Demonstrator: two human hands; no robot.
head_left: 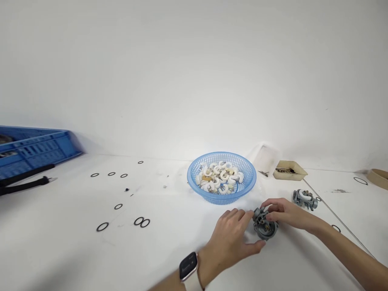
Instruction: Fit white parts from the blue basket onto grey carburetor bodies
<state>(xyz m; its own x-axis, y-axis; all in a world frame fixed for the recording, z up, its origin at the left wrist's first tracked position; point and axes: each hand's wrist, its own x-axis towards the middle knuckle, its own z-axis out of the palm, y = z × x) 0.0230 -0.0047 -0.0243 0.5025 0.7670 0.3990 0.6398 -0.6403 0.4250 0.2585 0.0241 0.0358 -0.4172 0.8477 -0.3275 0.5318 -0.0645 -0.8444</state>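
Observation:
A grey metal carburetor (266,229) sits on the white table with its open side up and small brass parts showing inside. My left hand (232,234), with a smartwatch on the wrist, grips it from the left, fingertips at its upper side and thumb at its lower edge. From the right, my right hand (283,212) curls its fingers onto the carburetor's upper rim. Whether a small piece is between those fingertips is hidden. Beyond my right hand lies a second carburetor (304,199) with a white curved float on it.
A blue basket (191,182) holds several white floats. Behind my right hand is a beige tray (292,176) of small parts. Black rubber rings (102,226) lie scattered at left. A blue crate (45,147) and black-handled pliers (27,185) are far left; a tan ring (377,178) far right.

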